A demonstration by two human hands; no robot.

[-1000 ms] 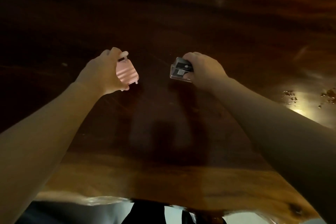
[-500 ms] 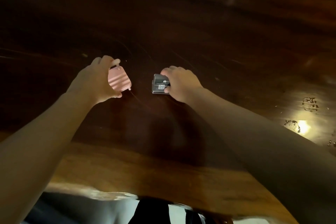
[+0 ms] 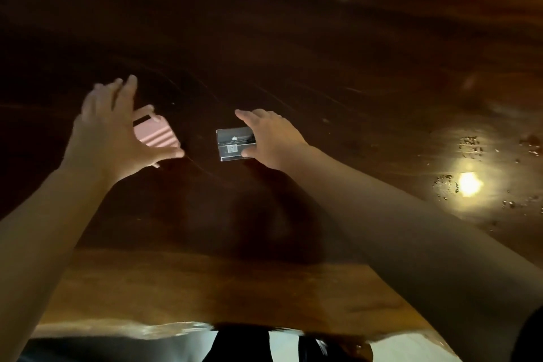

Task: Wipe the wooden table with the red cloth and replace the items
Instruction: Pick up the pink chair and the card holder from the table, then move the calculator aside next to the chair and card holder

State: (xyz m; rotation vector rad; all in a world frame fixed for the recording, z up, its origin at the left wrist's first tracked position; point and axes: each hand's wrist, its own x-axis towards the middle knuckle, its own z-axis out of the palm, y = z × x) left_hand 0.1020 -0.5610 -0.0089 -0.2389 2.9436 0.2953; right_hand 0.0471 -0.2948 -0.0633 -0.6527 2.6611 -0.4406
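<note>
A dark glossy wooden table fills the view. A small pink ribbed case lies on it at centre left. My left hand hovers over the case with fingers spread, not gripping it. A small clear box with a dark label lies flat just right of the case. My right hand is at the box's right side, fingers apart, thumb touching its near right corner. No red cloth is in view.
Water droplets and a bright lamp reflection sit on the table at the right. The table's wavy near edge runs along the bottom, with the floor and dark clothing below it.
Both items came down from held above the table to lying on it. My hands have opened and let go of the pink case and the clear box.
</note>
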